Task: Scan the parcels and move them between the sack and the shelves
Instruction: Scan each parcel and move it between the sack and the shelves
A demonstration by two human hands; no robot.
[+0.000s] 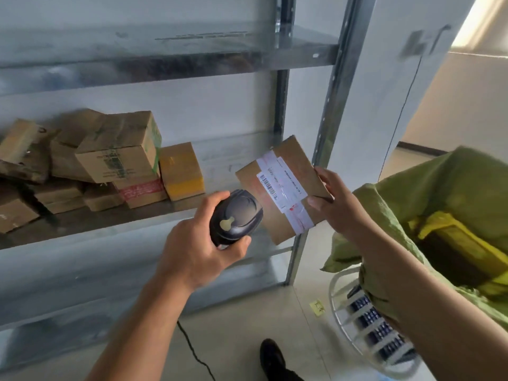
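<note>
Scanner (pixel 236 215) sat gripped in the left hand (pixel 200 251), aimed at the parcel (pixel 283 188) so its barcode label faced the beam. The right hand (pixel 338 204) held that parcel by its edge, just left of the sack (pixel 412 204), before the shelves (pixel 324 111).

A single wide-angle camera sits at the person's head, facing forward and tilted down at the metal shelves (pixel 330 119), which stand ahead and to the left. It is close in: both forearms rise from the bottom edge, and the left hand (pixel 198 251) on the scanner (pixel 236 215) and the right hand (pixel 338 204) on the parcel (pixel 299 160) fill the middle. The floor (pixel 247 320) lies below, with the green sack (pixel 453 188) at the right edge. The upper shelf (pixel 165 59) is smeared, perhaps by head motion.
</note>
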